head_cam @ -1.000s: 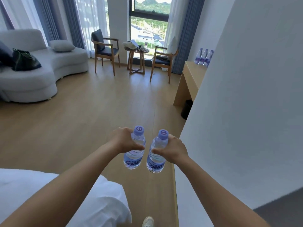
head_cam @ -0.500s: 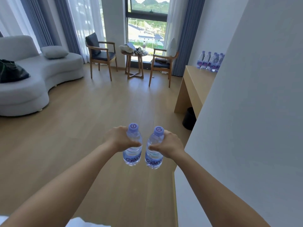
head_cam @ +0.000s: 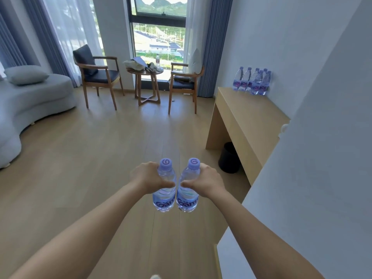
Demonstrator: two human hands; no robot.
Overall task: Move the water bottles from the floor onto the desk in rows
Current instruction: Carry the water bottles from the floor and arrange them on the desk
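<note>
a wide pale wood floor runs out under and beyond the curled fingers toward a tall window hung with blue curtains. far out to the left of the fingers curves a grey sofa with a cushion on it. straight ahead of them, two wooden armchairs, the left chair and the right chair, flank a small round table cluttered with things too small to make out. ahead and to the right of the fingers, the light wood desk stands along the white wall, a black bin tucked beneath it. at the desk's far end a cluster of water bottles stands upright against the wall. the left hand wraps its fingers round the left bottle, the right hand round the right bottle; both bottles are upright, purple caps up, carried just beside each other above the floor, well short of the desk.
</note>
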